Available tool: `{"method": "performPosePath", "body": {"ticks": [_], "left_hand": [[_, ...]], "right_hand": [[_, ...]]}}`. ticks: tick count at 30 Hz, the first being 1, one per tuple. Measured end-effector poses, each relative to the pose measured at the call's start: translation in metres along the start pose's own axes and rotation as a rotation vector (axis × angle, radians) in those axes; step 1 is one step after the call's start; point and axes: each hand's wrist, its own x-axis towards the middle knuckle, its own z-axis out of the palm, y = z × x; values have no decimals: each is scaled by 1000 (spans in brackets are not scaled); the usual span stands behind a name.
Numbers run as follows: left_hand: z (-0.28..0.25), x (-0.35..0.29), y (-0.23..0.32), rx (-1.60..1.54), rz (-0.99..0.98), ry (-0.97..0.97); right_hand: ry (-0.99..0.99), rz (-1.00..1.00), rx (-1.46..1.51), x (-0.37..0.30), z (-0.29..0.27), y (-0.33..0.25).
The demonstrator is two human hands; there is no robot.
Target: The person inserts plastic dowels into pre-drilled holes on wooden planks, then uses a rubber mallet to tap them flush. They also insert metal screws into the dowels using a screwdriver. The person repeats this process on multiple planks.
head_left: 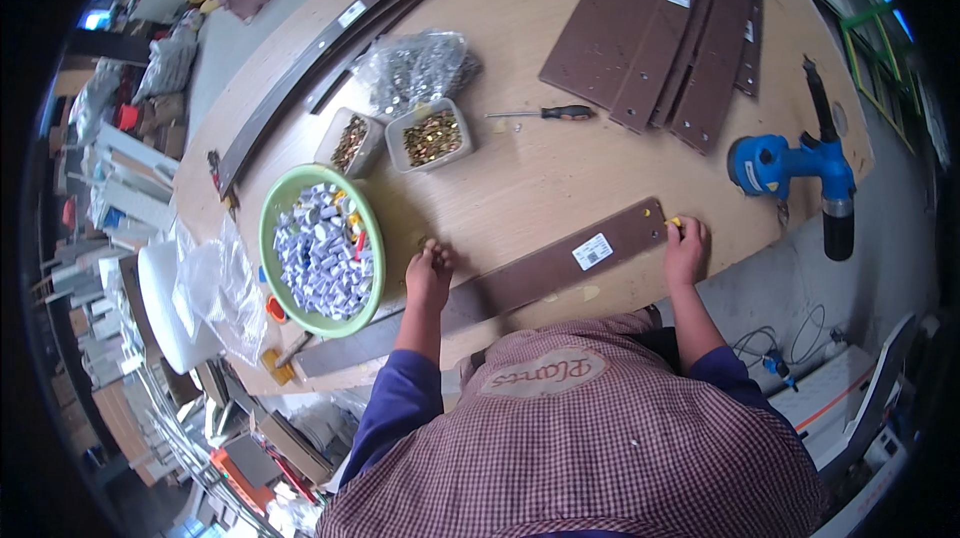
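Observation:
A long dark-brown board [520, 283] with a white label lies along the near side of the table. By its right end my right hand [686, 253] pinches a small yellow piece [675, 222]. Another yellow spot shows at that end, near the board's corner. My left hand [430, 273] is closed just beyond the board's far edge, fingers curled together; what they hold, if anything, is too small to make out. Left of it stands a green bowl [377, 268] full of small white-lilac plastic pieces, with a few yellow and red ones among them.
Beyond the bowl are two plastic tubs [395, 143] of brassy hardware and a clear bag [415, 68] of metal parts. A screwdriver [565, 112] lies farther right, near stacked brown boards [640, 48]. A blue power drill [795, 168] is at the right edge; a hammer [285, 360] lies near left.

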Motion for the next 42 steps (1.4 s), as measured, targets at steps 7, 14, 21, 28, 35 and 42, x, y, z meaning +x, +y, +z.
{"method": "performPosePath", "body": {"ticks": [7, 14, 21, 28, 35, 42], "left_hand": [[1, 30, 24, -516, 11, -75], [7, 15, 35, -504, 86, -71], [51, -47, -28, 1377, 863, -114], [91, -73, -97, 2025, 1033, -612], [76, -53, -113, 1900, 1265, -644], [74, -55, -114, 1904, 1256, -661]], "right_hand": [[-39, 4, -67, 0, -5, -2], [-27, -3, -59, 0, -6, -4], [-4, 10, 29, 0, -1, 0], [-86, 134, 200, 5, 0, 4], [-254, 181, 222, 13, -17, -2], [-250, 159, 223, 7, -8, 2]]}}
